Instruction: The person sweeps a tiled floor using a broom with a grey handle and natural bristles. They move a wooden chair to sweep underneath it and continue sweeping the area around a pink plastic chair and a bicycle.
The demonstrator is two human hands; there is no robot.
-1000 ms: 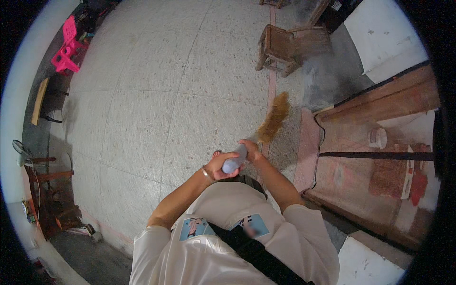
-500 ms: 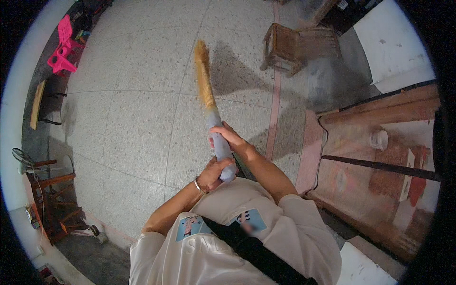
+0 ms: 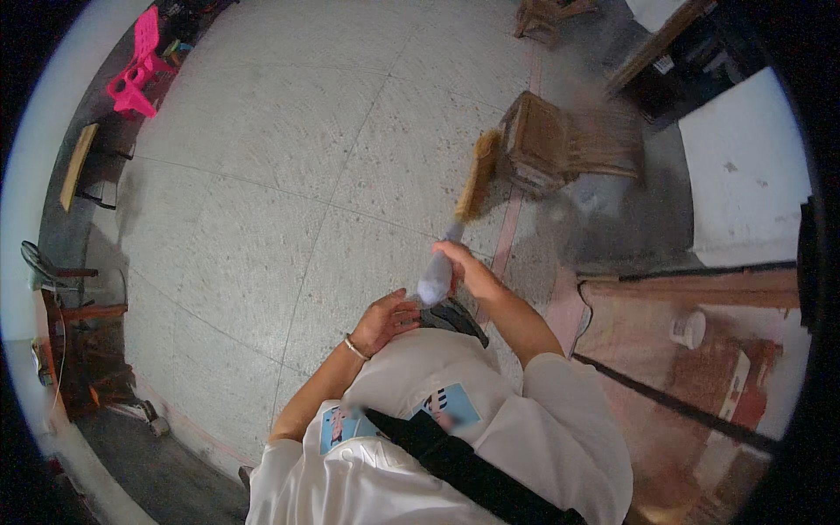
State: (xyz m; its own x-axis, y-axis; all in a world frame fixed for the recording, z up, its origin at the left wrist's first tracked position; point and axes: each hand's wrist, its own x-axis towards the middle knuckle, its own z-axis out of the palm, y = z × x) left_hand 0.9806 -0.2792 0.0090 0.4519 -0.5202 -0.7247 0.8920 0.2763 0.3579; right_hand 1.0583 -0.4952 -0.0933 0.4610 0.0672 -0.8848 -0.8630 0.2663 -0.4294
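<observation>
My right hand (image 3: 458,261) is wrapped round the pale grey-lilac handle of a broom (image 3: 474,179). Yellow-brown bristles point away from me to the far right, close to a wooden chair (image 3: 534,140); I cannot tell whether they touch it or the floor. The handle's rounded butt end faces back toward my body. My left hand (image 3: 390,320), with a pale bracelet at its wrist, is off the broom. Its fingers are spread, just left of the butt end.
Speckled tiles cover the floor (image 3: 262,210). At the far left are a pink plastic chair (image 3: 134,83) and a small wooden-topped stool (image 3: 79,166); dark wooden furniture (image 3: 96,350) stands nearer. A white bucket (image 3: 689,329) sits at the right. Another wooden stool (image 3: 538,22) is farther back.
My left hand has let go of the handle. The broom has swung right, its bristles now close to the wooden chair. The whole view has shifted slightly.
</observation>
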